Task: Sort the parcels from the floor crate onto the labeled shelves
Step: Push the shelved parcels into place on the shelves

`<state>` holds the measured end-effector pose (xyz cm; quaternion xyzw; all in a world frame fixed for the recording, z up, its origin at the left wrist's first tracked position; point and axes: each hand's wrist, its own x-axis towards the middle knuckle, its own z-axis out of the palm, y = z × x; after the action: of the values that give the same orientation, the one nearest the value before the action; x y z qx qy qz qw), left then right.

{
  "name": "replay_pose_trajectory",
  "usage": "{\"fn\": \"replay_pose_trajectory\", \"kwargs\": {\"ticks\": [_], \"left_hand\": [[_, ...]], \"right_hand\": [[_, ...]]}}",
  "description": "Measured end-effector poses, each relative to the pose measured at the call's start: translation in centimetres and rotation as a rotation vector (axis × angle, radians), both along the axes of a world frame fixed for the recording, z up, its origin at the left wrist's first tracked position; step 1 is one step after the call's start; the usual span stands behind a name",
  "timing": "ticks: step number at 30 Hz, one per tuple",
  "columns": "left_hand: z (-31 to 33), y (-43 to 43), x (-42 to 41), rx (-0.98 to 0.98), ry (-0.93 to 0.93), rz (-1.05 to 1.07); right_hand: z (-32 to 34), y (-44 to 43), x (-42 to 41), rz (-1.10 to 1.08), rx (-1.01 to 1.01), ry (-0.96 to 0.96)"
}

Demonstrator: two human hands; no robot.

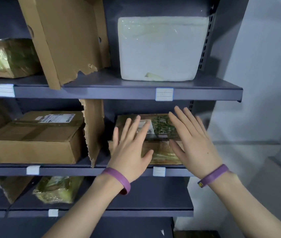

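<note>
This taped parcel (161, 133) looks placed on the middle shelf (84, 171), left hand (131, 150) and right hand (193, 141) flat over it, fingers (133, 127) wide; crate unseen, remainder unknown.

Dim, bluish and flat. Brightest on the pale wall (264, 83) at right; deep shadow inside the shelf (119, 93) bays. Soft glare on the white box (160, 48) film wrap. Slightly blurred overall, more at left; bowed toward the edges.
</note>
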<state>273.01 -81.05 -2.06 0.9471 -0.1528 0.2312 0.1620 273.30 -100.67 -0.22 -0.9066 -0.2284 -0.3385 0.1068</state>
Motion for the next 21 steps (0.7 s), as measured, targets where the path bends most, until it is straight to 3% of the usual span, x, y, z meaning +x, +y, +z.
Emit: {"fn": "replay_pose_trajectory", "kwargs": {"ticks": [12,21], "left_hand": [[-10.1,0.8,-1.2,0.100,0.319,0.142],[-11.7,0.6,-0.5,0.117,0.432,0.165]], "right_hand": [[-12.0,-1.2,-0.9,-0.117,-0.134,0.397],[-15.3,-1.7,-0.4,-0.221,-0.197,0.549]]}}
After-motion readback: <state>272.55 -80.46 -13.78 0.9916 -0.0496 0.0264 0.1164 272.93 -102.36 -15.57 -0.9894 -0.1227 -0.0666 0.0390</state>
